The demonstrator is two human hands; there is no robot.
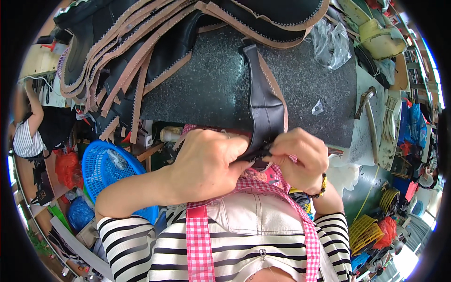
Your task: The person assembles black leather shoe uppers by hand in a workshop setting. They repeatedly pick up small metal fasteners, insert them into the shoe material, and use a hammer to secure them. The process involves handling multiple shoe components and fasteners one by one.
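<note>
A black leather boot upper (266, 105) with a brown edge lies over the near edge of the table, its lower end drawn toward my body. My left hand (209, 162) closes on that end from the left, thumb and forefinger pinched on it. From the right, my right hand (300, 157), a beaded bracelet at its wrist, pinches the same end. The two sets of fingertips nearly meet, and the leather between them is partly hidden. Several more black uppers (136, 51) with brown zigzag-stitched edges are heaped at the far left of the table.
The dark speckled tabletop (202, 89) carries a clear plastic bag (332, 44) at far right and a plastic scrap (318, 107). A hammer (372, 124) lies on the right side. A blue basket (96, 164) stands low at left. Another person's arm (35, 105) shows at far left.
</note>
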